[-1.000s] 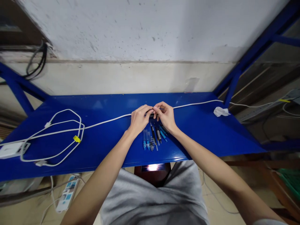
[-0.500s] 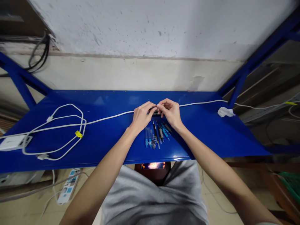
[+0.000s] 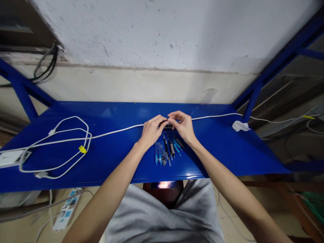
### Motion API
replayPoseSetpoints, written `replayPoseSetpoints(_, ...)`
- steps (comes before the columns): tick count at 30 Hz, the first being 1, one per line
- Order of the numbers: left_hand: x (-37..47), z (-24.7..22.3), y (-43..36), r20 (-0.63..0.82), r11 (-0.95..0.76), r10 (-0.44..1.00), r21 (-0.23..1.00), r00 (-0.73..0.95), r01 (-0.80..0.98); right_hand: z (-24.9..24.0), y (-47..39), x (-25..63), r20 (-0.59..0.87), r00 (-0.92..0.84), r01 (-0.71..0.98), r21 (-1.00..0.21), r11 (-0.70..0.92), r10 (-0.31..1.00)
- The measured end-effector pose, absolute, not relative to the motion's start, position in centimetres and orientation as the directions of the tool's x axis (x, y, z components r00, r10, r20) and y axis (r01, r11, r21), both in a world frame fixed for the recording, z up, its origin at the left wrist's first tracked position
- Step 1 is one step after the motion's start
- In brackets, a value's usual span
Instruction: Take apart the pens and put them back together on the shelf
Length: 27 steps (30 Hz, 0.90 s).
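Note:
My left hand [image 3: 152,130] and my right hand [image 3: 184,127] meet over the middle of the blue table, fingertips nearly touching. Both are closed in a pinch around something small and dark, mostly hidden by the fingers. Beneath them, dark slim pieces [image 3: 167,127] lie on the table, partly covered. Just in front of my hands, pen parts lie in a loose row: clear barrels with blue ends [image 3: 156,157], a clear tip piece [image 3: 164,158], thin dark refills [image 3: 166,145], grey-and-black grips [image 3: 172,150] and light-blue pieces [image 3: 176,148].
A white cable [image 3: 113,132] crosses the blue table [image 3: 121,162] behind my hands. On the left are a looped charging cable [image 3: 87,138] with a yellow tag and a white adapter [image 3: 11,158]. Crumpled tissue [image 3: 240,126] lies right. A wall [image 3: 141,84] stands behind.
The view has tilted and shifted slightly, so the table sits a little lower. My hands stay together over the same spot, with small finger movements. The pen parts have not moved on the table.

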<state>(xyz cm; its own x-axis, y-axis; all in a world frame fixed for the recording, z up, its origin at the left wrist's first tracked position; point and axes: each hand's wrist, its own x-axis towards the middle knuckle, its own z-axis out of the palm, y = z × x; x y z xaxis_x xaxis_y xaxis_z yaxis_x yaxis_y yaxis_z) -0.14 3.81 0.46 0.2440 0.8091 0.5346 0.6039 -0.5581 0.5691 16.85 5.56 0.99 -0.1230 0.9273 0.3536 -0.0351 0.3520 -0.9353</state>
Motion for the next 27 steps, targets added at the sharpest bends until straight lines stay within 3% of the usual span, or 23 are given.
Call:
replayPoseSetpoints(17,-0.6,-0.1,3.8,0.525,-0.541,0.803,0.444,0.282,0.715,0.8,6.4,17.8,0.291,-0.264,0.039,-0.949,0.312,0.920)
replayPoseSetpoints(27,-0.3,0.6,3.5,0.486,-0.464,0.849,0.502,0.206,0.730,0.8,6.3,17.7,0.395,-0.124,0.180,-0.893,0.412,0.910)
